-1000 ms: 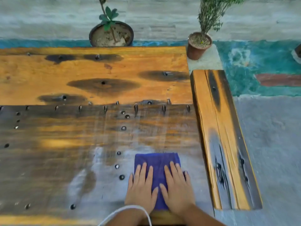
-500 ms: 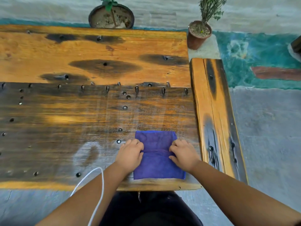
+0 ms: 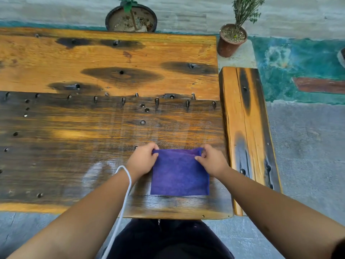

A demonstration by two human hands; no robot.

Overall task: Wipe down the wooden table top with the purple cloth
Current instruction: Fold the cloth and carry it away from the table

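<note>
Purple square cloth, 1 pc, flat on dark near part of wooden plank table top by its right corner; vs 0.5 s ago, left hand & right hand moved up to far corners, fingers pinching far edge, slightly lifted. Around: 2 potted plants — black pot, brown pot — 1 wooden bench at right, white cord over left wrist.

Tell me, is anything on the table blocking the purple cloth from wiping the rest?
Nothing visible does. Both hands, left hand and right hand, already pinch the purple cloth, and the wooden table top ahead holds only flat nail heads.
</note>
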